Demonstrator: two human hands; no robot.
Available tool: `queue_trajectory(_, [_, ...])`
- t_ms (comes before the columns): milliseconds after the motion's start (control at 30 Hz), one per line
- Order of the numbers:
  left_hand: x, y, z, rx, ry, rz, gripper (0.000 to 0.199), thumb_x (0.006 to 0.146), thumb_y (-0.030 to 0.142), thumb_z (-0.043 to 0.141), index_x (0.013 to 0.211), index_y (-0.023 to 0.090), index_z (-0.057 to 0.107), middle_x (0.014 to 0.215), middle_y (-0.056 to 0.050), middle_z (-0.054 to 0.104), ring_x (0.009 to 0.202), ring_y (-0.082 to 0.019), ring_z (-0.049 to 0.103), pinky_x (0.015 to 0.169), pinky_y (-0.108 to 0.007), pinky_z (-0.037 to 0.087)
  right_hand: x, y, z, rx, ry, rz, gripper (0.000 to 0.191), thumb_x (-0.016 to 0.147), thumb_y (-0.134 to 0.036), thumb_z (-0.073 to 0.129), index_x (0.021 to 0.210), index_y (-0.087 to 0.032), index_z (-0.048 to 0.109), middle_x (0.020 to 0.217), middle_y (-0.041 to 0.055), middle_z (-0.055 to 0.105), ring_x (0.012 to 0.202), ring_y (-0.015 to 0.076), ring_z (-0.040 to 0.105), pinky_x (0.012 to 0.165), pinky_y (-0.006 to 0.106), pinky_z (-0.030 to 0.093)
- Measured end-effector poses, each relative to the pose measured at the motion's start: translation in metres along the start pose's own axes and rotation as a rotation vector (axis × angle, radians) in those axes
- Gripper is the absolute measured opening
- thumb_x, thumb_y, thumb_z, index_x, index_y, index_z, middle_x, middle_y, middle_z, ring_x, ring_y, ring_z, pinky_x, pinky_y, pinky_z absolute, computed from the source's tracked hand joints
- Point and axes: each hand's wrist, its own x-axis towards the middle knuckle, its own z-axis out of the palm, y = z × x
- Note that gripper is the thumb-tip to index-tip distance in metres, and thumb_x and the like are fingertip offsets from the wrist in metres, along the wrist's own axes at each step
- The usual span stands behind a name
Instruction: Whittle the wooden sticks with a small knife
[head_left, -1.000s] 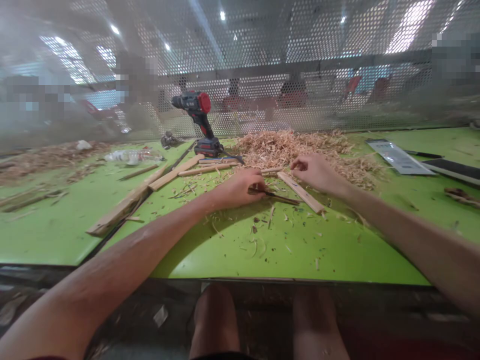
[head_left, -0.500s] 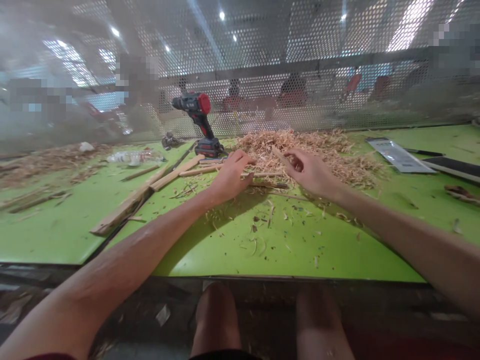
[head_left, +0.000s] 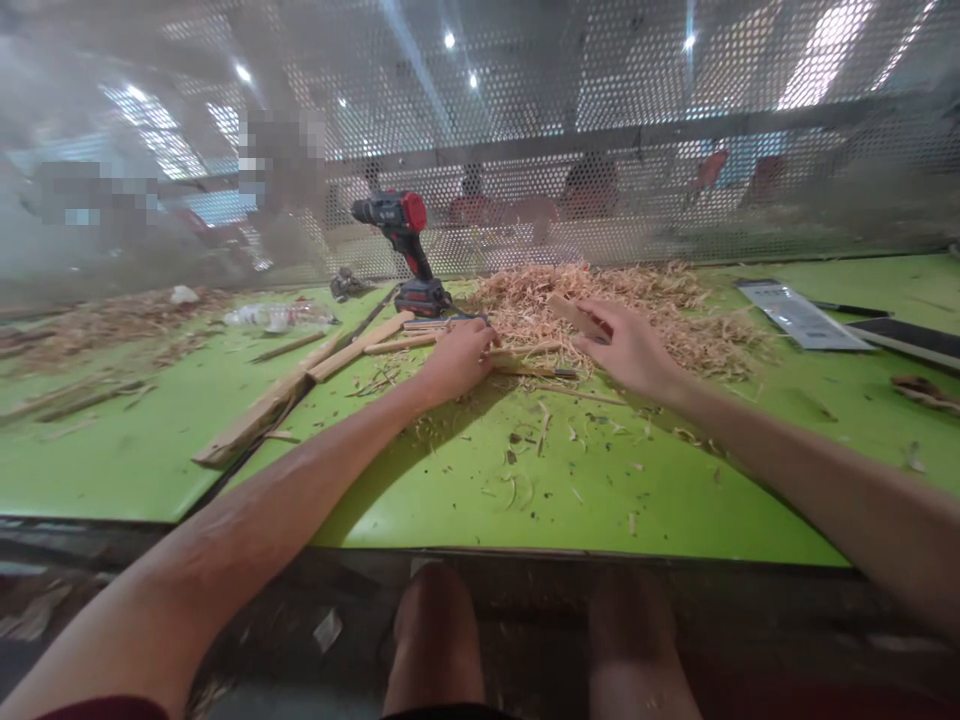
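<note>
My right hand (head_left: 626, 345) pinches a short flat piece of wood (head_left: 574, 316) between thumb and fingers, tilted above the pile of wood shavings (head_left: 540, 290). To its left, my left hand (head_left: 459, 360) has its fingers curled down around the near end of a thin wooden stick (head_left: 534, 350); its fingertips are partly hidden. Just below that stick lies a slim tool with a dark metal end (head_left: 562, 373), its other end under my left hand. Behind my left hand rest another wooden stick (head_left: 401, 344) and some metal tools (head_left: 427, 324).
A cordless drill (head_left: 405, 250) stands upright at the back. Long wooden strips (head_left: 262, 415) lie along the table seam on the left, near a crumpled plastic bottle (head_left: 281, 316). On the right are a flat plastic packet (head_left: 802, 315) and a dark flat bar (head_left: 911, 338). Perforated sheet metal (head_left: 525, 150) rises behind the green table (head_left: 585, 500).
My left hand has lowered, its fingers curling in around the stick, which now tilts slightly. The flat piece in my right hand has turned, showing a broader face. The view has shifted slightly.
</note>
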Motion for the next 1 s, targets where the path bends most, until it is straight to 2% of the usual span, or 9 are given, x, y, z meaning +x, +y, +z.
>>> queue_trajectory(200, [0.001, 0.004, -0.003, -0.037, 0.102, -0.019, 0.026, 0.088, 0.008, 0.046, 0.108, 0.013, 0.063, 0.116, -0.014, 0.058, 0.098, -0.024, 0.06, 0.091, -0.041, 0.052, 0.0, -0.004, 0.0, -0.027, -0.005, 0.009, 0.004, 0.09, -0.013, 0.059, 0.091, -0.015, 0.062, 0.089, 0.0072, 0.057, 0.067, 0.0135, 0.046, 0.059, 0.029, 0.04])
queue_trajectory(300, [0.001, 0.004, -0.002, -0.004, 0.09, -0.019, 0.025, 0.089, 0.009, 0.047, 0.109, 0.012, 0.062, 0.115, -0.015, 0.059, 0.099, -0.026, 0.06, 0.093, -0.044, 0.051, -0.002, -0.004, 0.001, 0.042, -0.048, 0.049, 0.01, 0.096, -0.021, 0.059, 0.089, -0.015, 0.062, 0.083, 0.0056, 0.057, 0.061, 0.0119, 0.046, 0.053, 0.028, 0.039])
queue_trajectory(400, [0.001, 0.003, 0.0, -0.01, 0.138, 0.011, 0.022, 0.09, 0.015, 0.054, 0.111, 0.014, 0.061, 0.113, -0.014, 0.061, 0.107, -0.029, 0.059, 0.098, -0.048, 0.049, -0.003, -0.002, 0.002, 0.085, -0.091, 0.036, 0.016, 0.098, -0.028, 0.058, 0.1, -0.015, 0.067, 0.081, 0.0054, 0.061, 0.055, 0.0108, 0.046, 0.047, 0.027, 0.038])
queue_trajectory(533, [0.001, 0.011, -0.004, -0.205, 0.318, 0.121, 0.035, 0.096, 0.034, 0.06, 0.125, 0.017, 0.054, 0.113, -0.012, 0.061, 0.104, -0.025, 0.06, 0.091, -0.042, 0.052, -0.005, -0.001, 0.003, 0.102, -0.197, 0.012, 0.038, 0.101, -0.037, 0.056, 0.133, -0.019, 0.066, 0.076, 0.003, 0.066, 0.048, 0.0103, 0.044, 0.043, 0.026, 0.036])
queue_trajectory(633, [0.002, 0.023, -0.009, -0.297, 0.372, 0.234, 0.041, 0.096, 0.041, 0.062, 0.128, 0.016, 0.054, 0.112, -0.013, 0.063, 0.1, -0.023, 0.061, 0.086, -0.039, 0.053, -0.006, -0.003, 0.004, 0.039, -0.27, -0.004, 0.039, 0.099, -0.036, 0.059, 0.133, -0.019, 0.068, 0.072, 0.002, 0.067, 0.045, 0.0103, 0.045, 0.043, 0.027, 0.038])
queue_trajectory(733, [0.0, 0.031, -0.01, -0.328, 0.289, 0.331, 0.026, 0.098, 0.035, 0.059, 0.115, 0.016, 0.063, 0.105, -0.011, 0.068, 0.09, -0.021, 0.063, 0.079, -0.035, 0.052, -0.007, -0.004, 0.004, -0.015, -0.304, -0.073, 0.035, 0.097, -0.035, 0.063, 0.126, -0.019, 0.073, 0.075, 0.003, 0.071, 0.048, 0.0118, 0.052, 0.046, 0.028, 0.043])
queue_trajectory(833, [-0.001, 0.029, -0.008, -0.349, 0.22, 0.284, 0.018, 0.099, 0.03, 0.057, 0.104, 0.016, 0.067, 0.093, -0.008, 0.071, 0.078, -0.018, 0.063, 0.071, -0.032, 0.049, -0.006, 0.001, 0.003, -0.058, -0.248, -0.138, 0.035, 0.097, -0.042, 0.062, 0.12, -0.019, 0.075, 0.078, 0.0037, 0.073, 0.05, 0.0127, 0.054, 0.048, 0.029, 0.043])
queue_trajectory(933, [-0.001, 0.023, -0.006, -0.449, 0.213, 0.161, 0.02, 0.099, 0.032, 0.057, 0.107, 0.017, 0.068, 0.093, -0.008, 0.073, 0.078, -0.017, 0.065, 0.068, -0.029, 0.049, -0.003, 0.007, 0.001, -0.086, -0.115, -0.144, 0.038, 0.097, -0.05, 0.061, 0.113, -0.018, 0.076, 0.077, 0.0052, 0.072, 0.052, 0.0137, 0.053, 0.046, 0.029, 0.04])
queue_trajectory(1000, [0.0, 0.02, -0.006, -0.553, 0.184, 0.102, 0.022, 0.1, 0.032, 0.055, 0.111, 0.016, 0.066, 0.093, -0.008, 0.074, 0.079, -0.017, 0.067, 0.067, -0.028, 0.05, -0.001, 0.008, -0.001, -0.081, -0.007, -0.156, 0.036, 0.096, -0.049, 0.065, 0.11, -0.017, 0.075, 0.083, 0.0072, 0.071, 0.061, 0.0161, 0.057, 0.052, 0.032, 0.046])
